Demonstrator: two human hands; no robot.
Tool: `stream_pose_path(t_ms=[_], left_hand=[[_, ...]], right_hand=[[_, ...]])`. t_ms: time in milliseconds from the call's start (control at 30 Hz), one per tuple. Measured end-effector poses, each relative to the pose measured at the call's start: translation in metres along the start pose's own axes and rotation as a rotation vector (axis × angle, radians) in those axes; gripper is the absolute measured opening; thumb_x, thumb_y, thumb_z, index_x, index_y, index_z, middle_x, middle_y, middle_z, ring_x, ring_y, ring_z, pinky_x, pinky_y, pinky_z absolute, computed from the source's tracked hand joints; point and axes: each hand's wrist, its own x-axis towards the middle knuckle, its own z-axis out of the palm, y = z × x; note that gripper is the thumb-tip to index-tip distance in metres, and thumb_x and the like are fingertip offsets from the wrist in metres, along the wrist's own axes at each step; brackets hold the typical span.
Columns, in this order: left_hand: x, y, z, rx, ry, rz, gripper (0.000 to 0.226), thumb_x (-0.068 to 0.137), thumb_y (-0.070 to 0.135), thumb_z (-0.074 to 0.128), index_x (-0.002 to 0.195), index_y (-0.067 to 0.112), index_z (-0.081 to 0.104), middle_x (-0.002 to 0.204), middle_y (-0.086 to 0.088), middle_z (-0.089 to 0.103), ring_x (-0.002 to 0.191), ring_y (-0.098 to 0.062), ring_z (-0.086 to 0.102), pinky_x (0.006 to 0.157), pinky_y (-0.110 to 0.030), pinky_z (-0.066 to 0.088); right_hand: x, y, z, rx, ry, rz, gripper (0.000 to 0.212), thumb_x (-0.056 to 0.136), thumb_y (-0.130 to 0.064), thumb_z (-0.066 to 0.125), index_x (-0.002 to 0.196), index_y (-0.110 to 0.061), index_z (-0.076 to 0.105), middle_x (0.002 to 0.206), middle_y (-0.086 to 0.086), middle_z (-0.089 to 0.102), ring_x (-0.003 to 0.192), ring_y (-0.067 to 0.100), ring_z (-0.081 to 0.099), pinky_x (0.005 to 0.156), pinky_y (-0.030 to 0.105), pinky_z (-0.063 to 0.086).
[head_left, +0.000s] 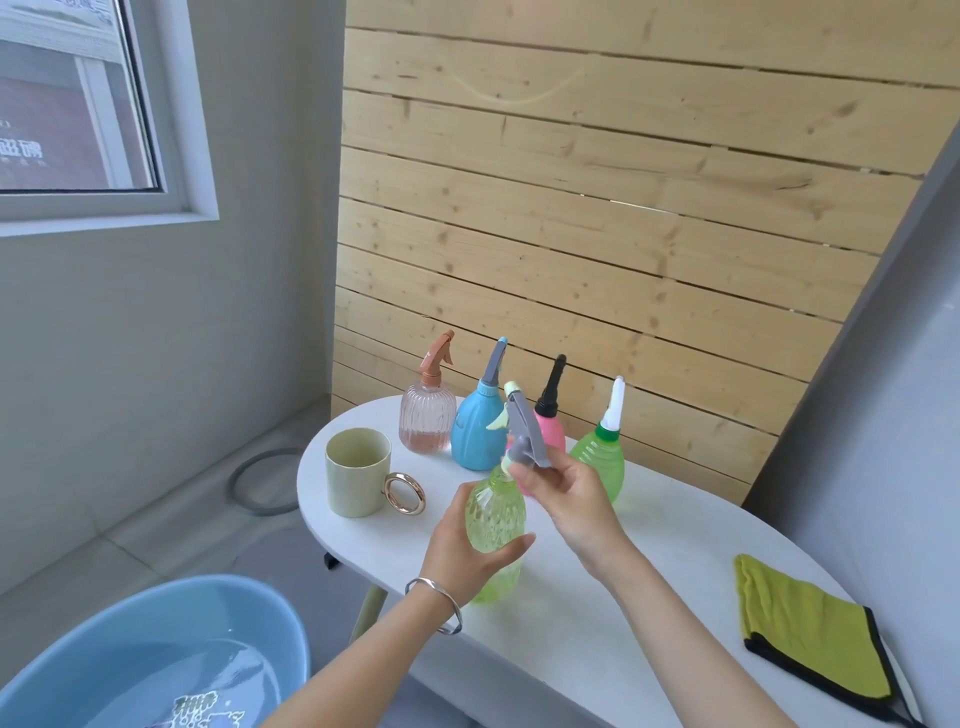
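Left hand (462, 556) is curled round the spray bottle (496, 514), right hand (571, 499) pinched on its spray head (524, 431). Light, slippery plastic is judged best held mid-belly.

Soft, even daylight fills the scene, coming from the window (72, 98) at ten o'clock. Shadows on the white counter (649, 545) are faint and diffuse. Pale glare ripples on the water (208, 670) in the basin (156, 590) at seven o'clock. Wide-angle distortion tilts the plank wall (597, 208) and leans the grey edge at three o'clock. Detail is slightly soft throughout.
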Motion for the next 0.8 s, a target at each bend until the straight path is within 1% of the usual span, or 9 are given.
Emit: stream_pose_path(t_ms=[67, 133, 233, 400, 467, 533, 600, 700, 800], left_hand=[[0.0, 0.0, -0.001, -0.003, -0.014, -0.005, 0.066, 0.057, 0.06, 0.077, 0.11, 0.035, 0.048, 0.103, 0.018, 0.063, 0.1, 0.002, 0.058, 0.081, -0.01, 0.044], [0.001, 0.001, -0.003, -0.006, -0.045, -0.012, 0.068, 0.056, 0.06, 0.077, 0.111, 0.035, 0.046, 0.105, 0.018, 0.062, 0.101, 0.003, 0.057, 0.081, -0.008, 0.042], [0.004, 0.0, -0.01, 0.0, -0.153, -0.018, 0.073, 0.057, 0.056, 0.077, 0.116, 0.033, 0.043, 0.111, 0.014, 0.059, 0.105, 0.003, 0.055, 0.084, -0.007, 0.04], [0.011, 0.001, -0.03, 0.062, -0.373, -0.064, 0.077, 0.062, 0.035, 0.078, 0.124, 0.038, 0.032, 0.116, 0.019, 0.051, 0.109, -0.001, 0.051, 0.079, -0.002, 0.039], [0.012, 0.002, -0.03, 0.074, -0.36, -0.06, 0.08, 0.059, 0.04, 0.079, 0.126, 0.035, 0.036, 0.117, 0.018, 0.053, 0.111, -0.002, 0.051, 0.085, -0.007, 0.04], [0.01, 0.0, -0.025, 0.104, -0.296, -0.06, 0.086, 0.052, 0.051, 0.079, 0.127, 0.031, 0.041, 0.118, 0.012, 0.055, 0.111, -0.007, 0.053, 0.092, -0.02, 0.044], [0.008, 0.0, -0.018, 0.136, -0.215, -0.058, 0.09, 0.048, 0.056, 0.079, 0.126, 0.029, 0.043, 0.118, 0.008, 0.054, 0.112, -0.011, 0.051, 0.095, -0.027, 0.043], [0.002, 0.005, -0.012, 0.15, -0.182, -0.046, 0.096, 0.047, 0.06, 0.077, 0.13, 0.03, 0.038, 0.12, 0.005, 0.047, 0.115, -0.01, 0.044, 0.098, -0.026, 0.038], [-0.007, 0.01, -0.012, 0.097, -0.228, -0.062, 0.096, 0.055, 0.061, 0.073, 0.136, 0.028, 0.031, 0.127, 0.007, 0.043, 0.121, -0.006, 0.04, 0.102, -0.022, 0.034]], right_hand=[[0.004, 0.001, -0.003, -0.076, -0.008, -0.018, 0.028, 0.077, -0.027, 0.072, 0.105, -0.03, 0.067, 0.102, -0.018, 0.072, 0.105, 0.0, 0.064, 0.092, 0.02, 0.048], [0.008, 0.001, -0.003, -0.145, -0.038, -0.017, 0.027, 0.078, -0.027, 0.072, 0.104, -0.03, 0.068, 0.1, -0.021, 0.071, 0.105, -0.002, 0.063, 0.094, 0.02, 0.046], [0.013, 0.001, -0.004, -0.192, -0.115, -0.003, 0.022, 0.083, -0.016, 0.07, 0.101, -0.029, 0.068, 0.098, -0.021, 0.071, 0.102, -0.005, 0.063, 0.09, 0.014, 0.046], [0.018, -0.004, -0.011, -0.33, -0.17, 0.001, 0.021, 0.081, -0.02, 0.073, 0.094, -0.035, 0.067, 0.087, -0.033, 0.068, 0.094, -0.014, 0.061, 0.085, 0.006, 0.043], [0.018, -0.003, -0.01, -0.331, -0.147, -0.018, 0.021, 0.078, -0.02, 0.075, 0.09, -0.036, 0.067, 0.086, -0.032, 0.069, 0.093, -0.013, 0.062, 0.088, 0.01, 0.045], [0.017, 0.0, -0.007, -0.329, -0.088, -0.055, 0.022, 0.075, -0.02, 0.079, 0.087, -0.035, 0.069, 0.087, -0.026, 0.071, 0.093, -0.008, 0.064, 0.09, 0.016, 0.047], [0.015, 0.002, -0.004, -0.346, -0.012, -0.112, 0.023, 0.072, -0.019, 0.081, 0.089, -0.032, 0.07, 0.089, -0.02, 0.072, 0.093, -0.004, 0.066, 0.089, 0.015, 0.047], [0.011, 0.005, -0.002, -0.36, 0.054, -0.15, 0.025, 0.071, -0.02, 0.082, 0.092, -0.029, 0.071, 0.09, -0.017, 0.073, 0.09, -0.001, 0.067, 0.088, 0.014, 0.047], [0.008, 0.006, -0.004, -0.346, 0.095, -0.146, 0.026, 0.07, -0.022, 0.082, 0.092, -0.03, 0.07, 0.09, -0.014, 0.073, 0.09, 0.001, 0.067, 0.087, 0.015, 0.048]])
